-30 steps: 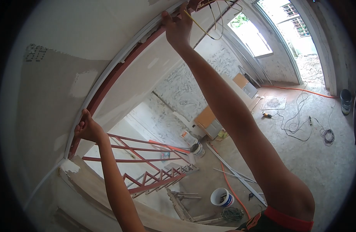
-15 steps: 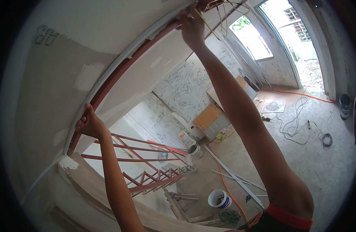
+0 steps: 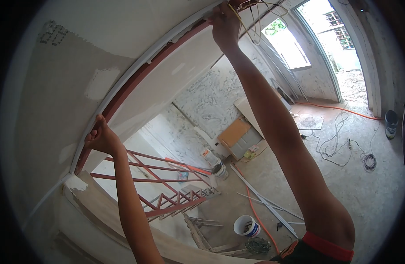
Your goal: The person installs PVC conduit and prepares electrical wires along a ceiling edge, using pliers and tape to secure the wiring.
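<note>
Head view: I can't make out the right hand's [image 3: 225,24] fingertips or grip; the raised left hand [image 3: 104,137] half-curls against the strip [image 3: 143,56], hold unclear.

The red beam [image 3: 132,86] slanting across the upper left looks like painted metal with a dull matt coat, and the pale strip [image 3: 143,57] along it is smooth with a faint sheen. The overhead panel [image 3: 92,26] is matt, with rough-edged filler patches, while the smeared far wall [image 3: 207,88] looks like unpainted plaster. Lower right, the floor [image 3: 352,198] resembles dull concrete, the white bucket [image 3: 255,229] smooth plastic, the red-trimmed sleeve [image 3: 328,247] soft cloth.
</note>
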Available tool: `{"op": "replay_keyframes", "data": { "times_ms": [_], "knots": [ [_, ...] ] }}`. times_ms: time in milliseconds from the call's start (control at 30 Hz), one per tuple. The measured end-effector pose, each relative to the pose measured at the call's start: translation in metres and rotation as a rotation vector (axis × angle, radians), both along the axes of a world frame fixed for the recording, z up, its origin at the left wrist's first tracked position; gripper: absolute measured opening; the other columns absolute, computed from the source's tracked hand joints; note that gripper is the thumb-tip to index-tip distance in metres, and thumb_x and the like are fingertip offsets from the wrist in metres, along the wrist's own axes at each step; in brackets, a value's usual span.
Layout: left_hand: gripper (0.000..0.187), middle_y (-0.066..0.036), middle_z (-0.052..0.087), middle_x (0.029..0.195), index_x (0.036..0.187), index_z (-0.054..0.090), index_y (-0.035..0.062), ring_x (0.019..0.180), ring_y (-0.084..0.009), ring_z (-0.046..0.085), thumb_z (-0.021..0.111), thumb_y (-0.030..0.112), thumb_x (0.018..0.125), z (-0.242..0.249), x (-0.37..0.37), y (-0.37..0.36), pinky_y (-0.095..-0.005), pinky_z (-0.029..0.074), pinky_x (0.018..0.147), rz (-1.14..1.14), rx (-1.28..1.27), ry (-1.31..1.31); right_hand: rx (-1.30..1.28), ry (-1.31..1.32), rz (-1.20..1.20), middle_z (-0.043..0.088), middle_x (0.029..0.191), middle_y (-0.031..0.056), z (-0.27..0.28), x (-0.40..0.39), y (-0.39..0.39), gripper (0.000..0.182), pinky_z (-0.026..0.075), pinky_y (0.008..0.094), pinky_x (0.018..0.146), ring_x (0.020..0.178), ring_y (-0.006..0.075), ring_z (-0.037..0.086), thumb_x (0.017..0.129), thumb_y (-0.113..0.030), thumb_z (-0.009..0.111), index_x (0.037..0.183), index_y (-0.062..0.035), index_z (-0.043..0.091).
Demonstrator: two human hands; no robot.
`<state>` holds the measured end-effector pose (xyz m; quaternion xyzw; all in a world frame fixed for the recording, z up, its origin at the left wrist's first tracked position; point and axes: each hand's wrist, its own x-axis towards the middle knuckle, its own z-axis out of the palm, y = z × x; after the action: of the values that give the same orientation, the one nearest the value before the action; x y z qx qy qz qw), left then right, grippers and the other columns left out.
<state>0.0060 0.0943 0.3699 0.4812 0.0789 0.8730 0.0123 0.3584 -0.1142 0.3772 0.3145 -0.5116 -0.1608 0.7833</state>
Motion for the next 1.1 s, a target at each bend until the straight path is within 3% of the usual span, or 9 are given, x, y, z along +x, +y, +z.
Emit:
{"op": "replay_keyframes", "data": {
  "times_ms": [67, 167, 267, 367, 467, 567, 767, 867, 1100],
  "knots": [
    [0.08, -0.016, 0.042, 0.095, 0.098, 0.035, -0.0085, 0.08, -0.0233, 0.057, 0.083, 0.046, 0.066, 0.0, 0.001, 0.0, -0.025, 0.056, 0.066, -0.029, 0.023, 0.01, -0.026, 0.168, -0.155, 0.058, 0.113, 0.0134, 0.0, 0.024, 0.028, 0.026, 0.049, 0.0295, 0.073, 0.088, 0.0177, 0.061, 0.091, -0.012, 0.059, 0.113, 0.002, 0.055],
    [0.077, -0.016, 0.043, 0.094, 0.096, 0.035, -0.0071, 0.078, -0.0229, 0.058, 0.083, 0.044, 0.066, 0.002, -0.002, 0.004, -0.0248, 0.056, 0.065, -0.052, 0.08, 0.011, -0.197, 0.566, -0.419, 0.062, 0.105, 0.0115, -0.01, -0.02, 0.005, 0.023, 0.049, 0.0251, 0.064, 0.078, 0.0165, 0.062, 0.087, -0.015, 0.067, 0.102, 0.0009, 0.061],
    [0.076, -0.015, 0.043, 0.093, 0.096, 0.034, -0.0061, 0.077, -0.0225, 0.058, 0.084, 0.043, 0.066, -0.001, 0.003, -0.005, -0.0236, 0.055, 0.066, -0.084, 0.067, -0.008, -0.42, 0.776, -0.592, 0.062, 0.1, 0.0083, -0.019, -0.049, -0.006, 0.019, 0.046, 0.022, 0.057, 0.072, 0.0121, 0.059, 0.085, -0.018, 0.07, 0.096, -0.0039, 0.065],
    [0.076, -0.015, 0.042, 0.094, 0.096, 0.034, -0.006, 0.079, -0.0223, 0.057, 0.084, 0.043, 0.066, -0.003, 0.003, -0.009, -0.0224, 0.055, 0.067, -0.105, 0.043, 0.002, -0.306, 0.574, -0.727, 0.055, 0.088, 0.0077, -0.021, -0.053, 0.002, 0.078, 0.051, 0.0233, 0.049, 0.074, 0.0163, 0.064, 0.076, -0.014, 0.076, 0.135, 0.0095, 0.032],
    [0.078, -0.015, 0.041, 0.097, 0.098, 0.034, -0.0063, 0.081, -0.0217, 0.056, 0.083, 0.045, 0.067, 0.0, 0.002, -0.003, -0.0219, 0.054, 0.069, -0.075, 0.045, 0.01, -0.348, 0.654, -0.631, 0.056, 0.076, 0.0032, -0.019, -0.072, -0.002, 0.083, 0.045, 0.0219, 0.05, 0.065, 0.0107, 0.06, 0.07, -0.018, 0.082, 0.134, 0.0079, 0.036],
    [0.08, -0.016, 0.04, 0.098, 0.1, 0.034, -0.0076, 0.085, -0.021, 0.055, 0.081, 0.049, 0.068, -0.001, 0.0, 0.006, -0.0223, 0.053, 0.069, -0.035, 0.041, 0.019, -0.411, 0.73, -0.758, 0.055, 0.071, 0.0024, -0.016, -0.06, 0.003, 0.091, 0.044, 0.0214, 0.053, 0.06, 0.0078, 0.056, 0.069, -0.023, 0.084, 0.137, 0.0074, 0.032],
    [0.082, -0.015, 0.038, 0.099, 0.101, 0.036, -0.0081, 0.088, -0.0219, 0.054, 0.077, 0.055, 0.069, -0.003, 0.003, -0.004, -0.0236, 0.053, 0.071, -0.115, 0.078, 0.035, -0.397, 0.769, -0.841, 0.055, 0.071, 0.0027, -0.019, -0.067, -0.002, 0.084, 0.043, 0.0206, 0.053, 0.061, 0.0078, 0.056, 0.072, -0.027, 0.082, 0.133, 0.0094, 0.038],
    [0.08, -0.014, 0.038, 0.099, 0.1, 0.036, -0.0067, 0.089, -0.0218, 0.053, 0.077, 0.054, 0.069, -0.001, -0.001, 0.0, -0.0243, 0.053, 0.071, -0.091, 0.049, 0.056, -0.357, 0.644, -0.748, 0.058, 0.08, 0.0063, -0.022, -0.058, 0.004, 0.064, 0.049, 0.0224, 0.057, 0.064, 0.0102, 0.058, 0.079, -0.022, 0.076, 0.124, 0.011, 0.046],
    [0.083, -0.014, 0.038, 0.099, 0.101, 0.036, -0.007, 0.089, -0.0215, 0.053, 0.078, 0.056, 0.067, -0.004, 0.001, -0.004, -0.0254, 0.052, 0.073, -0.062, 0.045, 0.031, -0.197, 0.509, -0.193, 0.06, 0.09, 0.0084, -0.011, -0.009, 0.0, 0.034, 0.059, 0.0312, 0.07, 0.067, 0.0142, 0.061, 0.085, -0.014, 0.069, 0.109, 0.0057, 0.056]
  ]
}}
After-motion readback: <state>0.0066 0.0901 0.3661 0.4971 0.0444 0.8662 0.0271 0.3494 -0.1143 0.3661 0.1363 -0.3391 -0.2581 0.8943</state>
